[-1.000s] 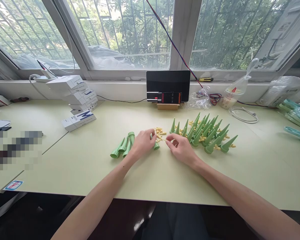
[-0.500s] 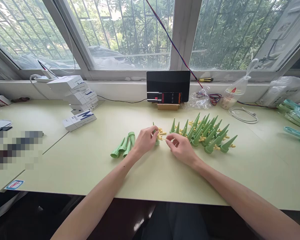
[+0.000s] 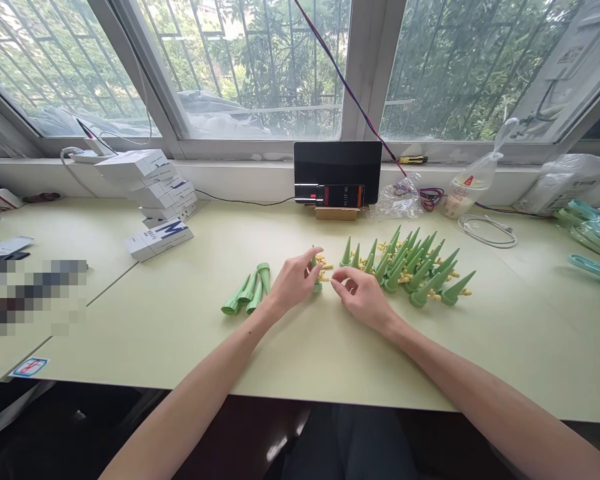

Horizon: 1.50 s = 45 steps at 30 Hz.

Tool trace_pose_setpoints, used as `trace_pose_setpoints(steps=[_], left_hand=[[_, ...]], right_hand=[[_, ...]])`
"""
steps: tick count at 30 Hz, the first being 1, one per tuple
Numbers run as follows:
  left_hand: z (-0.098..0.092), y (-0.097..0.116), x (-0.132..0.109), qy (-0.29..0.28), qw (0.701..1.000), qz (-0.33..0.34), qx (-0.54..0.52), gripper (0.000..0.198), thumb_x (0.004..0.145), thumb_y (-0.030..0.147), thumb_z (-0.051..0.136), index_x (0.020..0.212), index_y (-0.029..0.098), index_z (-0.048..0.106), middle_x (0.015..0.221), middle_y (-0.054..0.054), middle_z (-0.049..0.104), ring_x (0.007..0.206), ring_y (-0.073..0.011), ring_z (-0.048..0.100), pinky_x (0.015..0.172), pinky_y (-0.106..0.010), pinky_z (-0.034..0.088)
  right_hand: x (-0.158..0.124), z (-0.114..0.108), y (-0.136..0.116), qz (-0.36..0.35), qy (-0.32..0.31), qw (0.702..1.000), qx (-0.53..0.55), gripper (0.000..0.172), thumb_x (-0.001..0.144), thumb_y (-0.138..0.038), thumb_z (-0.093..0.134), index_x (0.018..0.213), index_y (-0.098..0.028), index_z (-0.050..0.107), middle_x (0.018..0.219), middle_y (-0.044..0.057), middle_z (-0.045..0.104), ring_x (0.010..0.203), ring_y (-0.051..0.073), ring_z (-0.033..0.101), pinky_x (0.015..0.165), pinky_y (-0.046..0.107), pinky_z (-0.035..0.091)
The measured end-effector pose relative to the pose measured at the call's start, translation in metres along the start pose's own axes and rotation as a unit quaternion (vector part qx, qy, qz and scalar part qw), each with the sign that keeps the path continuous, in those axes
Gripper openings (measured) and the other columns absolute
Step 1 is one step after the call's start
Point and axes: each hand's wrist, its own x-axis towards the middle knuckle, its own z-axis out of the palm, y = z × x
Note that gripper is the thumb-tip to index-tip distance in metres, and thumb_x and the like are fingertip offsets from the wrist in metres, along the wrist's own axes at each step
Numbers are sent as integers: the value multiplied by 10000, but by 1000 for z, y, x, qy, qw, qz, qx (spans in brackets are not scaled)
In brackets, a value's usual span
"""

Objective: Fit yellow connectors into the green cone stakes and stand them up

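Note:
My left hand (image 3: 296,279) is curled round a green plastic watering spike (image 3: 317,288), with the index finger lifted off; most of the spike is hidden behind the fingers. A small yellow valve (image 3: 325,279) juts from it to the right. The fingertips of my right hand (image 3: 357,290) pinch the outer end of that valve. Behind, partly covered by the left hand, lies a small heap of yellow valves (image 3: 322,261). Several green spikes without valves (image 3: 247,291) lie left of my left hand. Beyond my right hand, many green spikes fitted with yellow valves (image 3: 410,263) stand grouped.
At the back, a black screen (image 3: 337,160) stands behind a phone (image 3: 345,196) showing a timer. White boxes (image 3: 153,180) are stacked at the left. A bagged cup (image 3: 463,193), a coiled white cable (image 3: 486,231) and bagged green items (image 3: 590,227) are to the right.
My left index finger has lifted and the left hand has shifted slightly right with the spike. The right hand has barely moved, still pinching the valve.

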Motion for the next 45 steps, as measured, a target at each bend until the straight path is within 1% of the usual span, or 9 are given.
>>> trace_pose_setpoints(steps=[4, 7, 13, 21, 25, 29, 33, 38, 45], left_hand=[[1, 1, -1, 1, 1000, -2, -25, 536, 921, 270, 495, 1435, 224, 350, 672, 41, 569, 548, -118, 510, 620, -219, 412], [1, 1, -1, 2, 999, -2, -35, 625, 914, 264, 508, 1481, 203, 252, 690, 41, 587, 560, -119, 519, 631, -224, 423], [2, 0, 0, -8, 1000, -1, -23, 494, 925, 281, 493, 1394, 181, 375, 724, 20, 591, 568, -125, 541, 619, -237, 427], [2, 3, -2, -23, 999, -4, -26, 428, 933, 307, 485, 1339, 187, 426, 674, 35, 575, 562, -121, 511, 599, -232, 397], [3, 2, -1, -34, 997, -26, -68, 407, 927, 358, 491, 1301, 199, 456, 645, 44, 563, 520, -108, 469, 557, -226, 376], [4, -2, 0, -64, 987, -58, -135, 333, 919, 436, 495, 1140, 193, 544, 671, 19, 595, 519, -106, 490, 522, -224, 376], [2, -7, 2, -113, 978, -68, -161, 382, 892, 464, 532, 1145, 182, 580, 914, -54, 670, 664, -133, 581, 618, -256, 461], [-2, -8, 2, -161, 973, -52, -155, 425, 836, 381, 602, 1220, 203, 564, 1258, -98, 583, 777, -137, 600, 721, -290, 497], [-3, -8, 0, -167, 974, -48, -147, 198, 776, 312, 618, 927, 185, 625, 997, -39, 657, 592, -94, 483, 593, -257, 445]], right_hand=[[0, 0, 1, 0, 1, 1000, -2, 166, 921, -319, 515, 881, -195, 618, 832, 32, 649, 576, 132, 543, 559, 273, 456], [0, 1, 2, 0, 0, 1000, -1, 161, 921, -316, 522, 890, -192, 621, 846, 31, 651, 576, 128, 539, 558, 268, 451], [1, 1, 3, -2, -1, 1000, -3, 148, 915, -310, 541, 897, -191, 628, 861, 26, 657, 582, 120, 535, 573, 265, 451], [0, 1, 4, 4, -2, 1000, 3, 144, 909, -318, 557, 896, -193, 627, 861, 23, 661, 586, 121, 540, 580, 269, 459], [1, 1, 4, 3, -4, 1000, 3, 144, 907, -316, 559, 902, -192, 633, 884, 34, 667, 605, 128, 554, 584, 275, 469], [2, 1, 3, 3, 0, 1000, 3, 145, 908, -311, 555, 902, -191, 636, 894, 40, 672, 608, 132, 565, 574, 277, 471], [2, 0, 2, 9, -1, 1000, 10, 139, 907, -309, 556, 894, -191, 629, 901, 45, 674, 607, 136, 578, 551, 272, 468], [2, 0, 3, 9, -6, 1000, 19, 127, 910, -300, 549, 896, -196, 620, 923, 46, 674, 603, 136, 580, 541, 270, 468], [2, 1, 6, 15, -8, 1000, 22, 92, 904, -277, 562, 895, -205, 619, 924, 34, 674, 588, 131, 577, 539, 268, 465]])
